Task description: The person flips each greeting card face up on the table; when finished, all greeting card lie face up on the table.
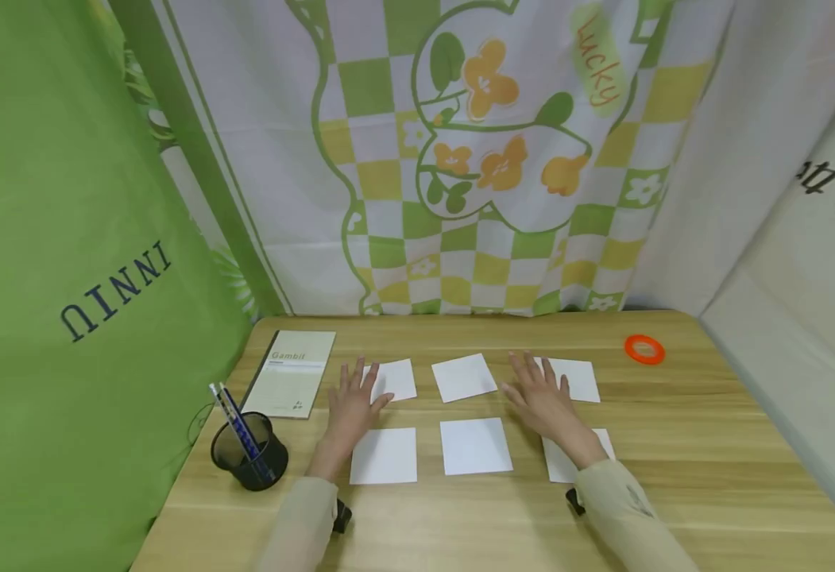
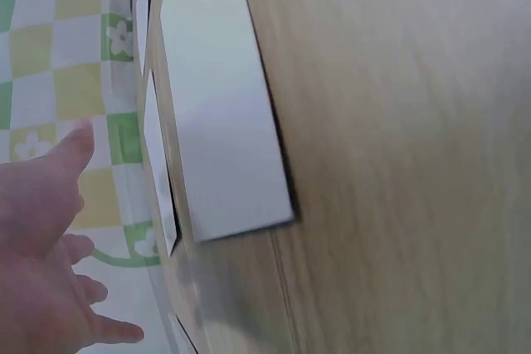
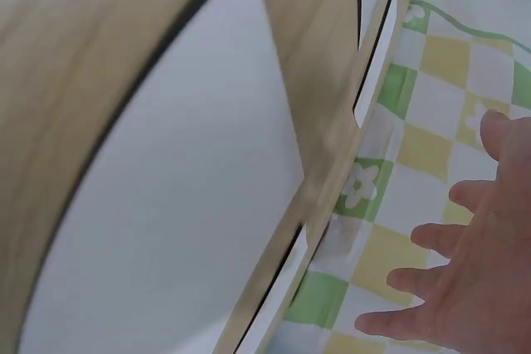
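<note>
Several square white cards lie on the wooden table in two rows. My left hand (image 1: 351, 409), fingers spread, hovers by the back left card (image 1: 397, 380) and hides part of it. The front left card (image 1: 384, 457) lies just nearer to me. With its fingers also spread, my right hand (image 1: 544, 397) is over the left part of the back right card (image 1: 576, 379). My right forearm partly hides the front right card (image 1: 558, 462). Between the hands are the back middle card (image 1: 464, 377), slightly turned, and the front middle card (image 1: 476, 446). Both wrist views show hands holding nothing.
A black mesh pen cup (image 1: 251, 461) with pens stands at the left edge. Behind it lies a notebook (image 1: 290, 373) marked Gambit. An orange tape roll (image 1: 644, 349) is at the back right. A patterned curtain (image 1: 460, 270) hangs behind the table (image 1: 710, 453).
</note>
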`<state>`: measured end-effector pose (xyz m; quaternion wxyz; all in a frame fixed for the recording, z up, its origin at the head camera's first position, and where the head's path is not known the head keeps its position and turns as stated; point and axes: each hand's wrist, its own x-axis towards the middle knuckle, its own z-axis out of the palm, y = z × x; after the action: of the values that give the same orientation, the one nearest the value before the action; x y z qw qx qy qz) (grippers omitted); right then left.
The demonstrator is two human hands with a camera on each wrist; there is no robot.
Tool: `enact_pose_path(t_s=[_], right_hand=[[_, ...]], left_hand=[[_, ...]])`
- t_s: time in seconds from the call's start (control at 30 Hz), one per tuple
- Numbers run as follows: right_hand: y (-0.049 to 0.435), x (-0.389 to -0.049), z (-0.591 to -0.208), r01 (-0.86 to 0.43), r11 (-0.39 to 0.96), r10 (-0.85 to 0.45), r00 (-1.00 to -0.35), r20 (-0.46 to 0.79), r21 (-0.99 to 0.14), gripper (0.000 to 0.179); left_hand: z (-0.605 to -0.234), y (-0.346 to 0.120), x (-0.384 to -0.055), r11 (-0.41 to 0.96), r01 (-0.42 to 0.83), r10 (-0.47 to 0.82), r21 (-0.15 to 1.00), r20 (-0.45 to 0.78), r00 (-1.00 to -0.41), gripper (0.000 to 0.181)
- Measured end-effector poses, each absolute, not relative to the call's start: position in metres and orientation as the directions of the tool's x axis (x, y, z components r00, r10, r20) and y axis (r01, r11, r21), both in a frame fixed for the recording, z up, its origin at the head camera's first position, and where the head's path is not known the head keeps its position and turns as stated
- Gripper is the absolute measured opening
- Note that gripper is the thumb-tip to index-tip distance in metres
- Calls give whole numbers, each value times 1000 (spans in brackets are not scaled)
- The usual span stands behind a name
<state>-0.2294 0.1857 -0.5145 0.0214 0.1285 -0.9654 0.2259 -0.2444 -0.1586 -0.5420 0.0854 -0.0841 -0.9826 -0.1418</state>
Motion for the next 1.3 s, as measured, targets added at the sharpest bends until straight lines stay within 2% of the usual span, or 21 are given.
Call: enact_pose_path(t_s=[0.27,0.37,0.53,0.7,0.87,1.03,1.3], right_hand=[[160,-246,-515,-294,842,-297,-953,67,-453,64],[145,-253,-511,-335,839,-336,-939,76,-428,65],[117,-265,-503,-439,821,-432,-896,106,-365,63],[91,-275,-503,-510,777,-488,-858,159,-370,55],[65,-283,-515,-590,723,-550,-806,218,-359,46],[47,-291,-523,-603,729,-583,-795,166,-325,49],[38,-295,-533,-534,780,-549,-834,54,-325,52]], left_hand=[[-547,-175,-255,936,189,139,299,180,-974,70],[-553,-181,-257,935,187,135,300,188,-973,68],[-559,-189,-260,933,190,134,305,195,-972,67],[-559,-191,-259,934,216,169,283,182,-969,68],[-563,-193,-259,937,189,152,293,144,-978,68],[-564,-192,-261,939,175,142,296,129,-981,66],[-562,-190,-260,939,175,148,296,113,-983,63]])
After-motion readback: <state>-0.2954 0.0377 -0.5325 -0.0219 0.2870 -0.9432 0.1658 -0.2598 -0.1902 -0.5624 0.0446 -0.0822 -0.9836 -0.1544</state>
